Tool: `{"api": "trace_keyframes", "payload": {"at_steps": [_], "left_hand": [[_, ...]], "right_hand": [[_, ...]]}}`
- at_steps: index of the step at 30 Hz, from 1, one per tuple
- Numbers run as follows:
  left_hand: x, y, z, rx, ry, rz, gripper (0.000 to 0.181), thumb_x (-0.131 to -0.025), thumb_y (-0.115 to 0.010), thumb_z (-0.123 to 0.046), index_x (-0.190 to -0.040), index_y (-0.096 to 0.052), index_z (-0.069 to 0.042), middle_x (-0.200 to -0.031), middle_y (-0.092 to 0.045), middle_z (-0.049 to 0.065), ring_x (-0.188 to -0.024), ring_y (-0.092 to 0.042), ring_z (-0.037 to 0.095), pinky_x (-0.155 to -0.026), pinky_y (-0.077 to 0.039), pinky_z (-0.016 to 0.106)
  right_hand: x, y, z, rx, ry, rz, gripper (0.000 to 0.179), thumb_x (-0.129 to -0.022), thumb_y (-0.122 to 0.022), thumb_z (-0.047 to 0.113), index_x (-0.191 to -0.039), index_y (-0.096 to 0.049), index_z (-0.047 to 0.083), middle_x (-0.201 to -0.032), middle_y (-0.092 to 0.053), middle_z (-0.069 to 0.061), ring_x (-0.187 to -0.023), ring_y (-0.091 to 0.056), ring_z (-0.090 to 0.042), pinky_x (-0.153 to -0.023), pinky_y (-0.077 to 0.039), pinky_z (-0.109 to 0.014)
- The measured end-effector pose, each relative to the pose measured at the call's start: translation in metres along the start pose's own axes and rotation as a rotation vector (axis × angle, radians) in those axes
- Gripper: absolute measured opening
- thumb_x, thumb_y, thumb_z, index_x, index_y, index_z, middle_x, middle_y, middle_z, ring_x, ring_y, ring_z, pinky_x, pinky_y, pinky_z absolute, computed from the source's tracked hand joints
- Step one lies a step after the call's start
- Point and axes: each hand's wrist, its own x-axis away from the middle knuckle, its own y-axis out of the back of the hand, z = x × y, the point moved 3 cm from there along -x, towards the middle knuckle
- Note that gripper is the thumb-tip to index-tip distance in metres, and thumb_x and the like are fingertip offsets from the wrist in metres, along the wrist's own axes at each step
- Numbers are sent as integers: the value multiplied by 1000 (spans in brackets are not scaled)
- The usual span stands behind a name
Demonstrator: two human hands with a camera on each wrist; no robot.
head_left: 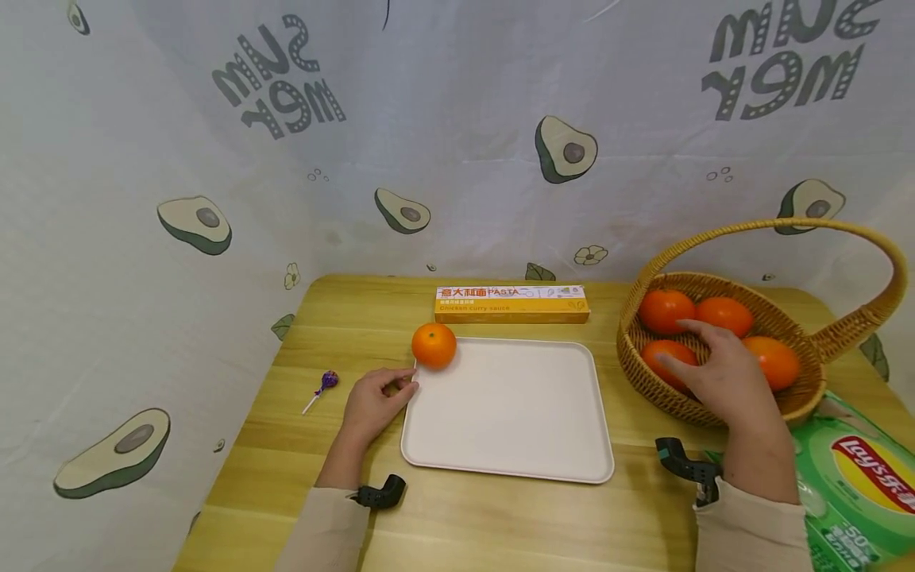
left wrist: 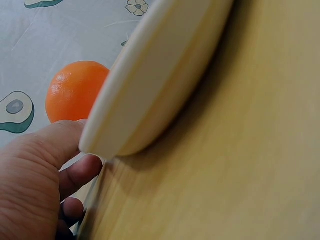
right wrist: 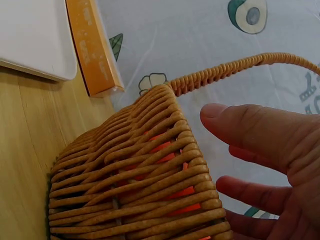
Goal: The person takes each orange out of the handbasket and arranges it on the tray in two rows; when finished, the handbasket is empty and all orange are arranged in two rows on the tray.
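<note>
My left hand [head_left: 375, 403] is at the left rim of a white rectangular tray [head_left: 511, 409]. In the left wrist view its thumb [left wrist: 60, 142] lies against the tray's rim, with the index finger curled just below. An orange [head_left: 434, 346] sits at the tray's back left corner. My right hand [head_left: 736, 377] reaches over a wicker basket [head_left: 636, 381], thumb and fingers spread apart above a round orange fruit [head_left: 668, 361]. Several such fruits lie in the basket. In the right wrist view, the basket's woven side [right wrist: 135, 185] hides most of them.
Behind the tray lies a pasta box [head_left: 511, 306]. A purple-wrapped lollipop [head_left: 327, 380] is on the table left of my left hand. A green bag of Lay's chips [head_left: 851, 485] lies at the right, in front of the basket. The basket's tall handle [head_left: 779, 225] arches over it.
</note>
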Motion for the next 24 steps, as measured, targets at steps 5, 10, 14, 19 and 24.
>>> {"api": "trace_keyframes", "payload": {"at_steps": [5,10,14,19,24], "left_hand": [[0,-1,0,3,2,1,23,-91,-79,-29,-112,-80,-21,-91,-69,-3,-77,-54,13,-70,-45,24],[0,0,-1,9,1,-2,23,-90,-79,-29,-112,-80,-21,-91,-69,-2,-77,-54,13,-70,-45,24],[0,0,-1,5,-2,2,23,-91,-79,-27,-112,-80,-20,-91,-69,-2,-77,-54,13,-69,-45,24],[1,0,-2,9,2,2,23,-90,-79,-28,-112,-80,-20,-90,-69,-3,-76,-54,12,-68,-45,23],[1,0,-2,9,3,-2,23,-90,-79,-28,-112,-80,-21,-90,-68,-3,-76,-54,13,-69,-45,23]], "right_hand": [[0,1,-6,10,24,28,83,-96,-66,52,-153,-37,-1,-151,-33,-41,-135,-31,-62,-103,-28,-77],[0,2,-9,39,38,72,83,-94,-69,50,-153,-39,-1,-150,-33,-41,-133,-32,-62,-103,-28,-76],[0,1,-8,61,49,104,85,-93,-71,49,-153,-38,-1,-150,-33,-41,-134,-33,-61,-104,-28,-76],[-1,-1,-8,72,47,114,83,-93,-72,46,-152,-39,-1,-149,-37,-39,-132,-36,-59,-103,-30,-75],[-2,-3,-9,82,51,125,80,-93,-72,45,-151,-41,-1,-146,-41,-38,-127,-43,-58,-102,-33,-74]]}}
